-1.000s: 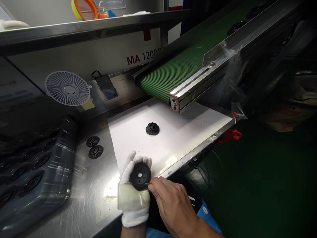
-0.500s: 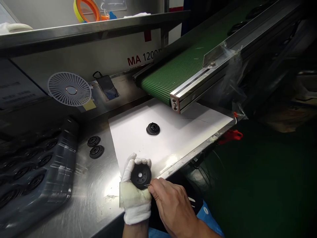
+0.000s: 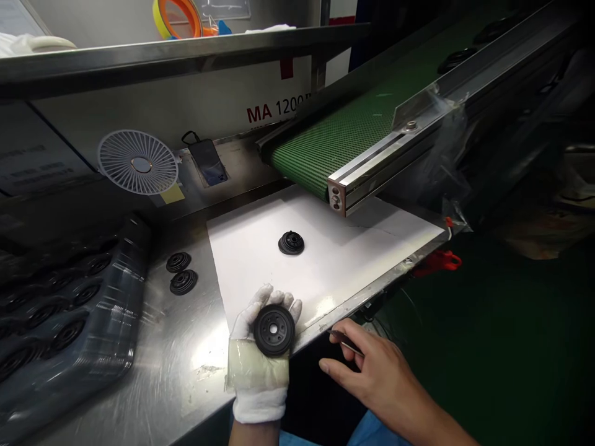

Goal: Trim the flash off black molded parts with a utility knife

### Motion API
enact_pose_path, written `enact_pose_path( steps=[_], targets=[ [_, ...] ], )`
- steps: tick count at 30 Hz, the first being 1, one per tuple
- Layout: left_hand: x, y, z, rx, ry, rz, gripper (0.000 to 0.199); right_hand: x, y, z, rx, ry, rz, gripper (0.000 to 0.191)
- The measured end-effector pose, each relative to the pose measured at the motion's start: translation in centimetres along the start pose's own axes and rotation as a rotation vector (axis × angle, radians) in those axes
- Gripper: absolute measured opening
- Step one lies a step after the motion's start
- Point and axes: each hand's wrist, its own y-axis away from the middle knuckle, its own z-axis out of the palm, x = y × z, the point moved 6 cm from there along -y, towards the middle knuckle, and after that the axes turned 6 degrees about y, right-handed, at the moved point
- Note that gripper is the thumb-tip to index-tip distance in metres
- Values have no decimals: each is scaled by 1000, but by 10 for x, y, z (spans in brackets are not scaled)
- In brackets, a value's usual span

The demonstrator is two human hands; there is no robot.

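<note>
Left hand [image 3: 258, 365], white-gloved and taped, clenched around a black rubber disc part [image 3: 274, 330], held face-up over the front edge of the steel table [image 3: 153, 371]. Right hand [image 3: 379, 365], bare, apart from the part, pinching a slim pointed tool [image 3: 344, 338]. Progress as visible: one part [image 3: 290, 243] on the white sheet [image 3: 362, 241], near the end of the green belt conveyor [image 3: 344, 155]; two parts [image 3: 182, 275] on the steel left of the sheet; more in the clear plastic tray [image 3: 125, 272] at the table's left. Can't tell which are finished.

Black rubber disc [image 3: 274, 330] in gloved left hand [image 3: 258, 365]
</note>
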Motion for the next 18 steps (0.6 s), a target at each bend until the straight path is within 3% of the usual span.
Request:
enact_pose_path(
  steps=[7, 14, 18],
  targets=[
    [-8, 8, 3, 101, 35, 5, 22, -28, 3, 10, -66, -283, -135, 20],
    [-11, 6, -5, 126, 55, -1, 24, -27, -2, 36, -88, -361, -7, 18],
    [-13, 5, -8, 172, 116, -97, 18, -27, -2, 31, -117, -461, 7, 20]
  ],
)
